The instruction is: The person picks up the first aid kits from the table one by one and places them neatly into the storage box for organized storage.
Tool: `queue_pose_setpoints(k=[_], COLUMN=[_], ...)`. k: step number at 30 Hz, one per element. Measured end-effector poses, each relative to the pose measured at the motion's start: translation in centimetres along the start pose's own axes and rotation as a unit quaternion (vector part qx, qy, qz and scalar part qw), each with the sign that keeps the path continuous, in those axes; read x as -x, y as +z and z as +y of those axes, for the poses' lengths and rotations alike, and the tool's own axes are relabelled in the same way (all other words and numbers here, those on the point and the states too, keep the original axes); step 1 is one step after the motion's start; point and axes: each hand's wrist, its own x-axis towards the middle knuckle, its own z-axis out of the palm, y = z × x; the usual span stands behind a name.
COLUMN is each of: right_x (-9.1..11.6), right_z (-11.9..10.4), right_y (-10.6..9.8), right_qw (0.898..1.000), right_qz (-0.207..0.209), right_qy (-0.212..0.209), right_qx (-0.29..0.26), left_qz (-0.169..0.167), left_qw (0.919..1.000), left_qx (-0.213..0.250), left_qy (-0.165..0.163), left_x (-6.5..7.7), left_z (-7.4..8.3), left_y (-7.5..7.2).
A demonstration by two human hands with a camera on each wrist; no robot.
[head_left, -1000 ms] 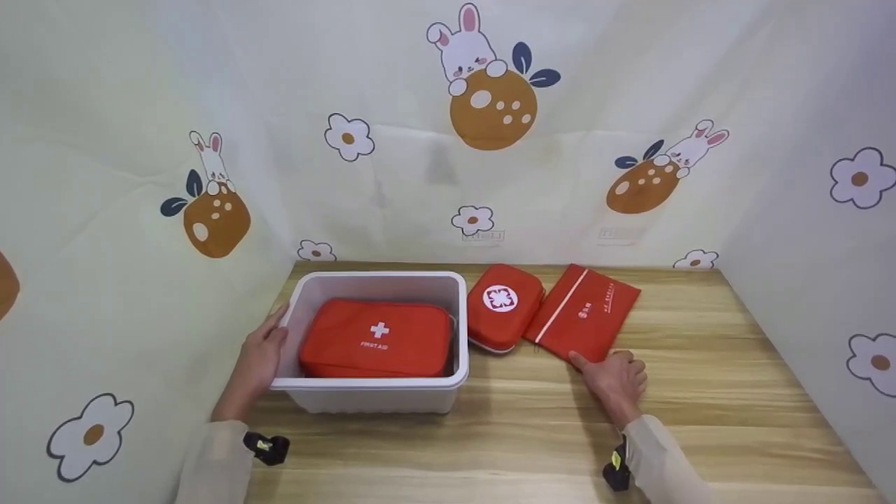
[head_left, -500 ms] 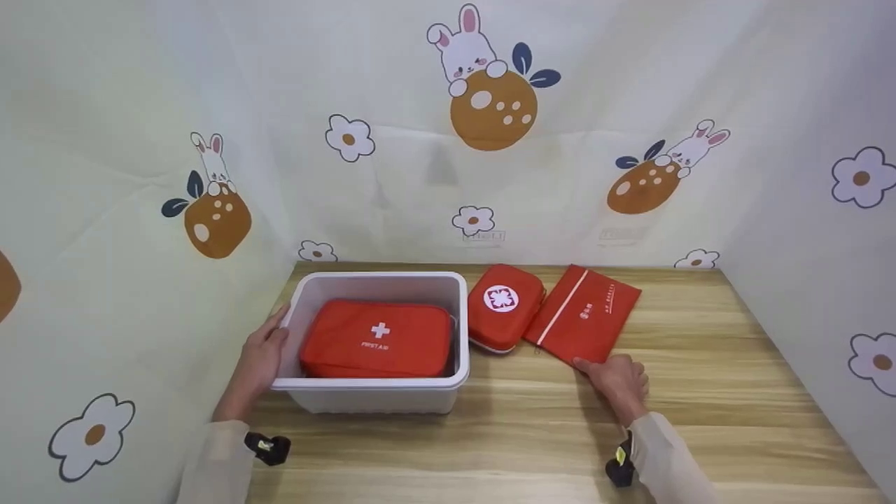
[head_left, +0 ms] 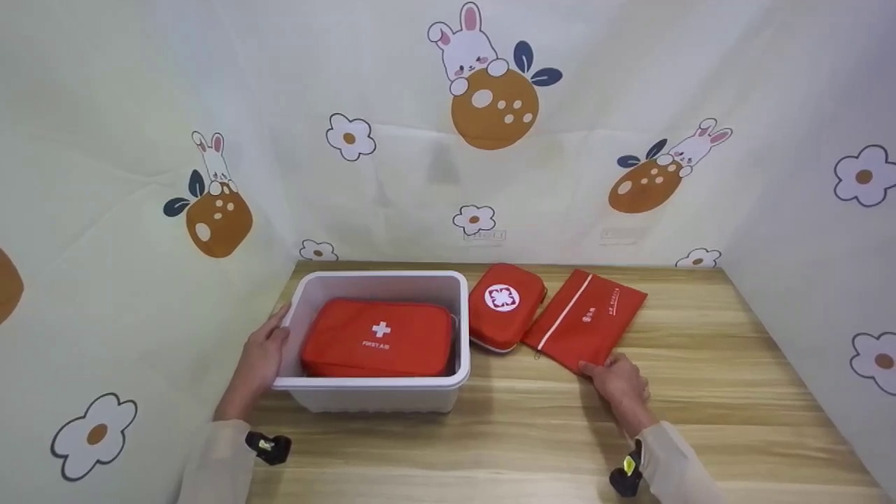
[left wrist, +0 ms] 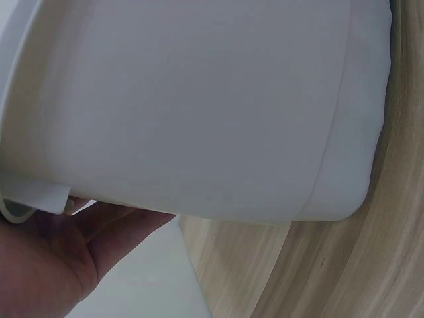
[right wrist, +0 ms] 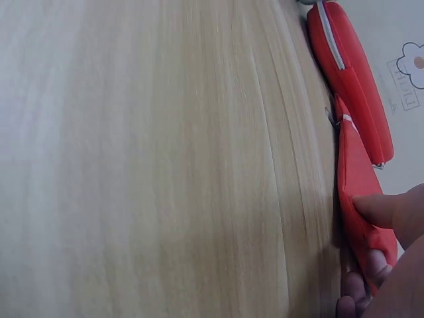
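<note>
My left hand (head_left: 260,355) holds the left rim of a white plastic bin (head_left: 371,383). In the left wrist view its fingers (left wrist: 116,232) pass behind the bin wall (left wrist: 199,112), below the lip. Inside the bin lies a red first aid bag (head_left: 378,350) with a white cross, label up. On the right, my right hand (head_left: 619,388) pinches the near corner of a flat red zip pouch (head_left: 591,315) with a white stripe. The right wrist view has the thumb on top of the pouch (right wrist: 358,165) and other fingers beneath; that corner is slightly raised.
Between bin and pouch lies a red zip case (head_left: 505,318) with a round white emblem, close beside the bin's right wall. All stand on a wood-grain table (head_left: 518,434). Printed fabric walls (head_left: 392,189) enclose the back and both sides.
The right hand has pulled the pouch a little toward me and to the right, its near corner lifting slightly. The left hand, bin and case stay put.
</note>
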Motion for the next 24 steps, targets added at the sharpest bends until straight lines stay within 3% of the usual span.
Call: queue_pose_setpoints(k=[8, 15, 18, 24], right_x=[0.2, 0.0, 0.0, -0.5], right_z=[0.2, -0.5, -0.9, -1.4], right_y=[-0.1, -0.2, -0.4, -0.9], right_qw=[0.996, 0.973, 0.953, 0.874], right_qz=[0.011, 0.068, 0.086, 0.043], right_qy=[0.003, 0.002, 0.018, 0.042], right_qx=[-0.091, -0.218, -0.290, -0.483], left_qz=[0.000, -0.004, -0.006, -0.004], left_qw=[1.0000, 1.0000, 0.9999, 0.9999], left_qx=[-0.004, -0.008, -0.009, -0.013], left_qy=[0.004, 0.005, 0.001, 0.001], left_x=[0.1, 0.2, 0.2, 0.1], left_z=[-0.2, -0.1, 0.0, 0.0], left_y=[0.0, 0.0, 0.0, 0.0])
